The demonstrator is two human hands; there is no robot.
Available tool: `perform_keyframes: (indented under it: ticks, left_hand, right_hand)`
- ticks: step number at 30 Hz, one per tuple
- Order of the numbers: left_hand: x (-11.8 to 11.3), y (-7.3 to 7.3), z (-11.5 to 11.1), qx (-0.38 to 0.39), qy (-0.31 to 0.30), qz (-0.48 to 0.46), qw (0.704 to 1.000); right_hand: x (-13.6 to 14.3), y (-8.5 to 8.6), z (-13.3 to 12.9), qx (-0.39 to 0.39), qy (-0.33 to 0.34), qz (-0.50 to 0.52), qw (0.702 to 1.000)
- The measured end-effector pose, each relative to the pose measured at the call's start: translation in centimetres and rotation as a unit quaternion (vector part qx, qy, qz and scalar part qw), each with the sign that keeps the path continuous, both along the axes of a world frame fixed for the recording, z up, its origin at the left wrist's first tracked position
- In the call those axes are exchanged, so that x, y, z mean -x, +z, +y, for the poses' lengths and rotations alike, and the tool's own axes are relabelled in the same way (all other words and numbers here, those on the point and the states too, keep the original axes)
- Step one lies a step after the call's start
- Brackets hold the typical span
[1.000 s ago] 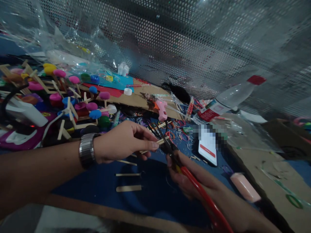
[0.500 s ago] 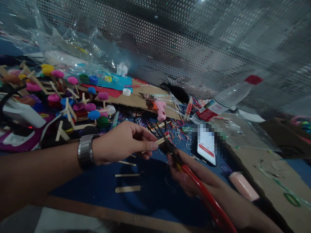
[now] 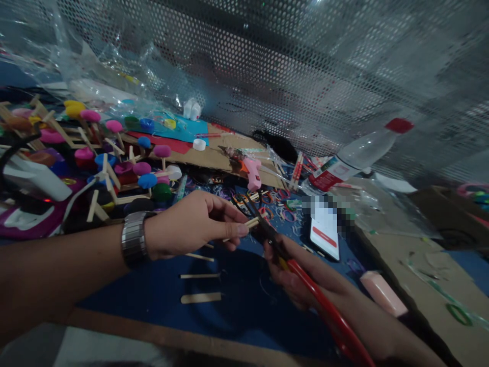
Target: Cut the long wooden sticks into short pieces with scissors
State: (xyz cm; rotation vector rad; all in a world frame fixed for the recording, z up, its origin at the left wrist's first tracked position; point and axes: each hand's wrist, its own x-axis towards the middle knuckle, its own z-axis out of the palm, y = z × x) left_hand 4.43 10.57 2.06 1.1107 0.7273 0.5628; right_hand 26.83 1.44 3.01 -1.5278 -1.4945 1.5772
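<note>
My left hand (image 3: pixel 204 220), with a metal watch band at the wrist, pinches thin wooden sticks (image 3: pixel 252 223) between thumb and fingers. Their ends lie at the dark jaws of the red-handled pliers (image 3: pixel 311 283), which may be cutters. My right hand (image 3: pixel 292 272) is closed round the pliers' handles; some of its fingers are hidden. Whether the jaws press on the sticks I cannot tell. Below my left hand, on the blue table surface (image 3: pixel 153 300), lie a flat craft stick (image 3: pixel 200 297), a thinner stick (image 3: pixel 199 276) and another thin piece partly under the hand.
A pink glue gun (image 3: pixel 252 173) stands beyond my hands among coloured bands. Left are several coloured foam caps on sticks (image 3: pixel 142 168). Right are a phone (image 3: pixel 324 234), a tilted plastic bottle (image 3: pixel 355 153) and a pale pink block (image 3: pixel 383 293). A perforated metal panel (image 3: pixel 244 66) rises behind.
The pliers in my right hand have shifted very slightly. My left hand keeps the sticks in nearly the same place, and the things on the table have not moved.
</note>
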Motion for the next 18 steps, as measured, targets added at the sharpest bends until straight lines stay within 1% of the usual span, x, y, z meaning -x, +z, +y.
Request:
perform_keyframes:
  ticks: [2, 6, 7, 11, 13, 16, 18]
  left_hand:
    - [0.0, 0.0, 0.0, 0.002, 0.001, 0.003, 1.000]
    - [0.0, 0.0, -0.1, 0.004, 0.004, 0.003, 1.000]
    - [0.0, 0.0, -0.1, 0.003, 0.005, 0.001, 1.000]
    - [0.0, 0.1, -0.2, -0.004, 0.008, 0.003, 1.000]
    - [0.0, 0.1, -0.2, -0.009, 0.006, 0.007, 1.000]
    - [0.1, 0.1, -0.1, -0.016, 0.001, 0.008, 1.000]
    - [0.1, 0.1, -0.1, -0.017, -0.004, 0.008, 1.000]
  right_hand:
    - [0.1, 0.1, 0.0, 0.019, 0.000, 0.008, 1.000]
    - [0.2, 0.2, -0.1, 0.056, -0.040, 0.014, 0.998]
    - [0.1, 0.1, -0.1, 0.062, -0.039, 0.015, 0.997]
    - [-0.6, -0.5, -0.2, 0.049, 0.003, 0.014, 0.999]
    - [-1.0, -0.6, -0.2, 0.042, 0.008, 0.003, 0.999]
    - [-1.1, -0.5, -0.1, 0.047, 0.035, -0.021, 0.998]
    - [-1.0, -0.2, 0.1, 0.035, 0.061, -0.040, 0.997]
